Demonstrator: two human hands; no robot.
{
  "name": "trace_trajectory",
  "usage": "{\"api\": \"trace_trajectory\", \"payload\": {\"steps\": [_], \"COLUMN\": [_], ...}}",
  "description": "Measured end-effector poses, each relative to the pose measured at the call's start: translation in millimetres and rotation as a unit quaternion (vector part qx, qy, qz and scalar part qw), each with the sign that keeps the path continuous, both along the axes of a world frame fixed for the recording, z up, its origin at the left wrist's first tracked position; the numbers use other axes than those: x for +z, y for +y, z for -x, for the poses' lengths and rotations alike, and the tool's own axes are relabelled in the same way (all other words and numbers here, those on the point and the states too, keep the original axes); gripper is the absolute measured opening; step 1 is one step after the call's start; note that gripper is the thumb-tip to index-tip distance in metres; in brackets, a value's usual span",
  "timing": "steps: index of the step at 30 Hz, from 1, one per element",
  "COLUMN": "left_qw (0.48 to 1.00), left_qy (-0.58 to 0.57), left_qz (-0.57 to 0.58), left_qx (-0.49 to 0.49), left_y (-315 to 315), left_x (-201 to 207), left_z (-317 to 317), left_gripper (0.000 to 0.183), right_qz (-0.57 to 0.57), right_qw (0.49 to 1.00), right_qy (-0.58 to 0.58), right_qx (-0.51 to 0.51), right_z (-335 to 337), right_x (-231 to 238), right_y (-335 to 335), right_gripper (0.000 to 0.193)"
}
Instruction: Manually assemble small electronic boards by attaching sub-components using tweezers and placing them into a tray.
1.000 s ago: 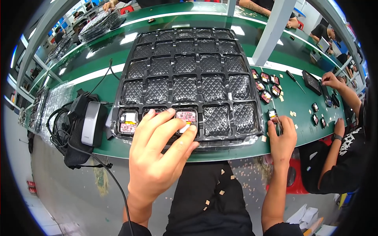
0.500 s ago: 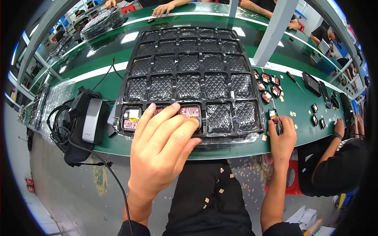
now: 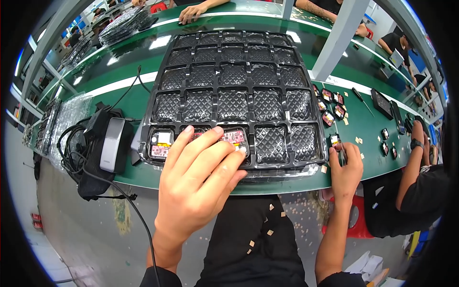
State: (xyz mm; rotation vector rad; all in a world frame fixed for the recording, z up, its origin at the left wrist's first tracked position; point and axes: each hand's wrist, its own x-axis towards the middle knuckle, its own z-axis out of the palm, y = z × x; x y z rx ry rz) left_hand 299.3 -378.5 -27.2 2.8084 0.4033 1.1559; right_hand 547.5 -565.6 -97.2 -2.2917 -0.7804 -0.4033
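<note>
Three small cases are held in the front row of the black tray; the third case, red end pointing away, long axis roughly front-to-back, is touched by the left hand, whose clamping cannot be told. A thin tool is clamped in the right hand's grip beside another case.

The left hand touches a module at the tray's near edge. The right hand is at a second module near the table's near edge.
</note>
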Motion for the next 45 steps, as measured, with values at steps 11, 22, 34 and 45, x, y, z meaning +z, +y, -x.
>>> {"api": "trace_trajectory", "payload": {"steps": [11,22,34,45], "left_qw": [0.988,0.591,0.558,0.609], "left_qy": [-0.147,-0.174,-0.248,-0.227], "left_qz": [-0.017,0.732,0.763,0.720], "left_qx": [-0.043,-0.291,-0.212,-0.241], "left_y": [-19,-103,-100,-95], "left_x": [-6,-104,-127,-137], "left_z": [15,17,32,32], "left_gripper": [0.022,0.068,0.056,0.059], "right_qz": [-0.143,-0.204,-0.032,-0.014], "right_qw": [0.984,0.864,0.892,0.907], "right_qy": [-0.094,0.221,0.169,0.213], "right_qx": [0.051,0.403,0.418,0.363], "right_z": [6,111,124,129], "right_x": [-2,-17,-16,-17], "right_y": [-24,-43,-15,-9], "right_gripper": [0.033,0.052,0.035,0.020]}}
